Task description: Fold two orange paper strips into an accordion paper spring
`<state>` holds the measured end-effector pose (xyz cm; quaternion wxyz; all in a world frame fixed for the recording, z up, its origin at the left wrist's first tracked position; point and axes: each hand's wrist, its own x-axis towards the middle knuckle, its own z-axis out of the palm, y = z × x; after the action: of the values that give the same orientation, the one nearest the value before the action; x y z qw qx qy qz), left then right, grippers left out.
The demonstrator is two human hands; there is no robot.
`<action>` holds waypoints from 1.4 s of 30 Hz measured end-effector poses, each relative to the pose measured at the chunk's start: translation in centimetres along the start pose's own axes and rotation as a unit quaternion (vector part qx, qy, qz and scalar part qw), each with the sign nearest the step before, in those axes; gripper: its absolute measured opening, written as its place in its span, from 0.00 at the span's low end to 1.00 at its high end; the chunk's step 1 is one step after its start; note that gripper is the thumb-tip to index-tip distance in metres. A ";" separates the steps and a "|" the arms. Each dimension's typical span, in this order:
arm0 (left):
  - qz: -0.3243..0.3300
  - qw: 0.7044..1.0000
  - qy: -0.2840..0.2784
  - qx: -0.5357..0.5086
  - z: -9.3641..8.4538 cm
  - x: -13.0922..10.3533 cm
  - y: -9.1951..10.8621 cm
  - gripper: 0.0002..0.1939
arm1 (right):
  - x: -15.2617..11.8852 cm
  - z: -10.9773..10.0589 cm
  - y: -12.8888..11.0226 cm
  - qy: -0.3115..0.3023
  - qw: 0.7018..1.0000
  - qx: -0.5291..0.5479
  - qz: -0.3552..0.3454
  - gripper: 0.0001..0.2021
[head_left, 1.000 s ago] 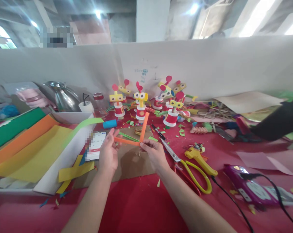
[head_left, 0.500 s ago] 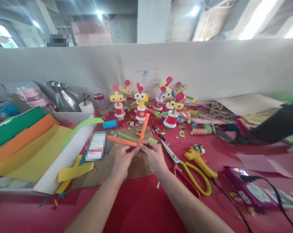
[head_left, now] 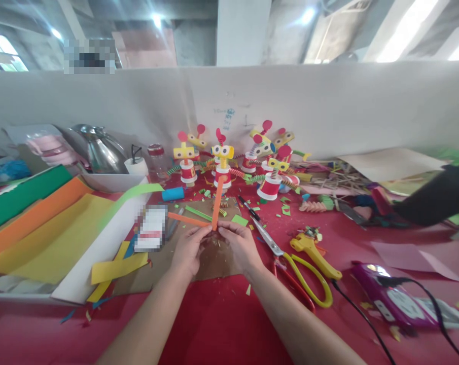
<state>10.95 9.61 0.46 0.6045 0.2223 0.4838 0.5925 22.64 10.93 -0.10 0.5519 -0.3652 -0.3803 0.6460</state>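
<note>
Two orange paper strips [head_left: 217,203] meet at one end, one pointing up and one reaching to the left. My left hand [head_left: 189,251] pinches them near that joint. Fingertips of my right hand [head_left: 240,245] are closed at the same joint from the other side. Beneath the hands is a brown cardboard sheet [head_left: 141,276], with a green strip [head_left: 199,212] and a small striped paper spring [head_left: 222,212] beyond the strips. Several paper-cup figures with spring arms, one in the middle [head_left: 222,175], stand behind.
Scissors with yellow and red handles [head_left: 309,279], a yellow glue gun [head_left: 315,256] and a purple device with a cable [head_left: 394,299] lie at the right. A box of coloured paper [head_left: 77,263] stands left, beside a phone-like pixelated object [head_left: 151,228]. A metal jug [head_left: 102,152] is behind.
The upright orange strip has shifted left and now crosses over the end of the other strip. My fingers have stayed at the joint, moving slightly left.
</note>
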 end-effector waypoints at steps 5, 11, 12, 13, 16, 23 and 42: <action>-0.002 0.999 -0.004 -0.031 -0.1 0.1 -0.2 0.12 | -0.2 0.2 -0.1 -0.003 0.999 -0.046 -0.026 0.11; 0.051 0.998 -0.012 -0.016 0.4 -0.1 -0.6 0.11 | 0.0 0.2 0.3 0.023 0.999 -0.016 -0.021 0.08; 0.049 0.999 -0.013 -0.019 0.5 -0.2 -0.7 0.11 | 0.1 0.2 0.4 0.023 0.999 -0.021 -0.024 0.08; 0.047 0.998 -0.015 -0.024 0.5 -0.2 -0.6 0.11 | 0.1 0.1 0.5 0.024 0.999 -0.029 -0.029 0.08; 0.042 0.998 -0.017 -0.035 0.6 -0.3 -0.5 0.11 | 0.1 0.1 0.6 0.030 0.998 -0.040 -0.045 0.08; 0.064 0.997 -0.027 -0.028 0.8 -0.6 -0.6 0.11 | 0.0 0.3 0.3 0.043 0.998 -0.026 -0.040 0.07; 0.080 0.996 -0.047 0.018 0.1 -0.1 -1.1 0.08 | 0.0 0.2 0.4 0.039 0.999 0.015 -0.024 0.07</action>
<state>11.58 9.33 -0.46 0.5733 0.2987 0.4458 0.6192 22.25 10.84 -0.37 0.5874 -0.3729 -0.3573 0.6231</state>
